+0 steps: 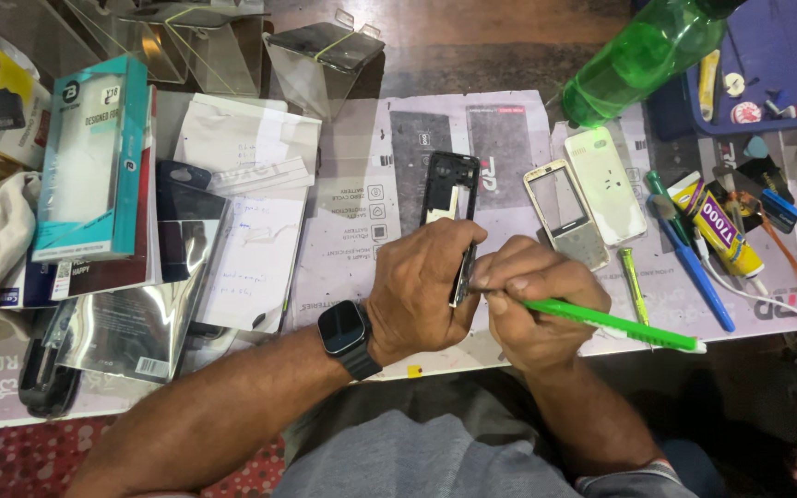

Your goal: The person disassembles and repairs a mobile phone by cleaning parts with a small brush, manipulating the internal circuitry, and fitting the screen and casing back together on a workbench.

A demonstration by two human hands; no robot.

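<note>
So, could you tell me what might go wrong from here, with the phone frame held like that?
The green tool in the right hand works close to the left hand, so a slip could jab a finger. The black phone frame is pinched at one end only; prying might bend it. The green bottle lies nearby and might roll onto the loose covers.

The left hand (422, 290) covers the lower part of the black phone frame (451, 198), and the tip of the green tool (615, 323) is lost between the fingers of the right hand (532, 300). The green bottle (643, 55) runs off the top edge, and the small parts in the blue tray (791, 101) are too tiny to tell.
</note>
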